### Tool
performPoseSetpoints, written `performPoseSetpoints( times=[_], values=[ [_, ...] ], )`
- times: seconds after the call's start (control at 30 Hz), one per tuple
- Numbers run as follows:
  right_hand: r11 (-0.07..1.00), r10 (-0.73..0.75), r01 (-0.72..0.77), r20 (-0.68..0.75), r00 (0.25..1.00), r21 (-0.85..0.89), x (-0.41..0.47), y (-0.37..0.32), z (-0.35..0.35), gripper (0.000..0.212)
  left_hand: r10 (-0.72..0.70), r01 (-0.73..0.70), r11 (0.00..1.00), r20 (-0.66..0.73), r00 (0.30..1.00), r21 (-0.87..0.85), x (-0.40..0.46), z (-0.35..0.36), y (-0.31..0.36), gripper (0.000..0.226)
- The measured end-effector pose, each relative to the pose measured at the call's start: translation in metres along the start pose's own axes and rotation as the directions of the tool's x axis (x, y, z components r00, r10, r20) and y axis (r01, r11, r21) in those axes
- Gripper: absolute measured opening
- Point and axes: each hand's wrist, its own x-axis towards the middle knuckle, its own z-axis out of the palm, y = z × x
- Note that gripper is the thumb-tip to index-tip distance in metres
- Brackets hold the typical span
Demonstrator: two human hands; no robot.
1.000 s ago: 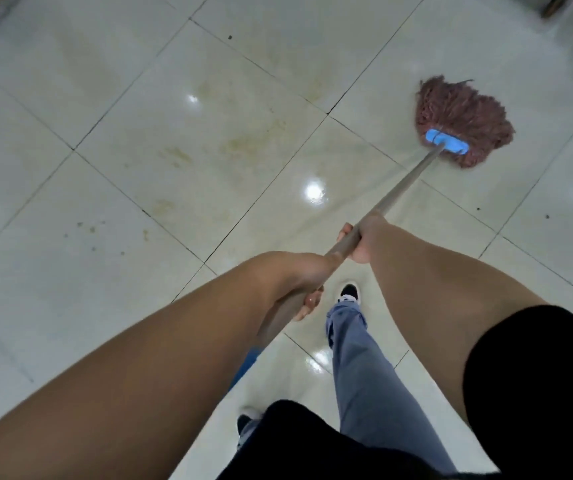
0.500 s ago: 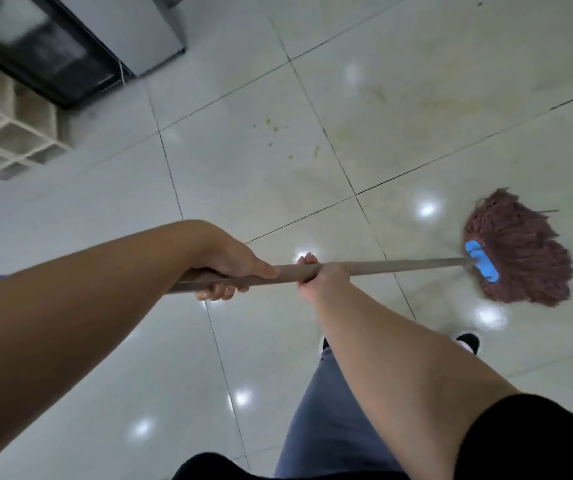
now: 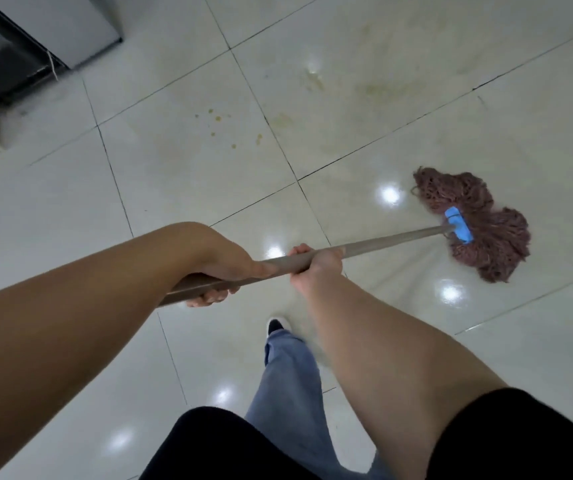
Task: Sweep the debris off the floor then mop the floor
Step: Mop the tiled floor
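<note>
**Mopping the tiles, stains not reached**

So, the person has both hands wrapped around the mop handle (image 3: 392, 239). The left hand (image 3: 224, 268) grips the near end with fingers curled underneath and the thumb lying along the top. The right hand (image 3: 316, 266) is just beside it, further down the pole, closed tight around it.

The handle runs out to the right, down to a blue clamp (image 3: 459, 225) holding the reddish-brown string mop head (image 3: 492, 237). The strands are splayed flat on the glossy white tile floor (image 3: 174, 188), right side of the view, just past a grout line.

A bit away from the mop head, up and to the left, there's a scatter of little yellowish-brown spots (image 3: 222, 126), and further up a smeary brownish patch (image 3: 375, 88). The mop touches neither.

Top left corner has a dark cabinet (image 3: 8, 57) with a grey side panel. One jeans leg (image 3: 288, 382) and a dark shoe (image 3: 274, 326) show below the arms.
</note>
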Motion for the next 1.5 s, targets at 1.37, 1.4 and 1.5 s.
performPoseSetpoints(
  times=[1.37,1.4,1.5],
  values=[
    [0.953,0.108,-0.122,-0.064,0.992,-0.276,-0.022,0.175,-0.254,0.054,0.016,-0.014,0.982,0.010,1.000,-0.187,0.018,0.287,-0.178,0.058],
    [0.936,0.149,-0.158,-0.052,0.987,-0.314,-0.030,0.215,-0.256,0.054,-0.012,0.014,0.971,0.012,1.000,-0.241,0.013,0.298,-0.217,0.058],
    [0.876,0.227,-0.221,-0.038,0.973,-0.429,-0.049,0.305,-0.266,0.051,-0.084,0.090,0.919,0.032,0.996,-0.383,-0.003,0.333,-0.306,0.056]
  ],
)
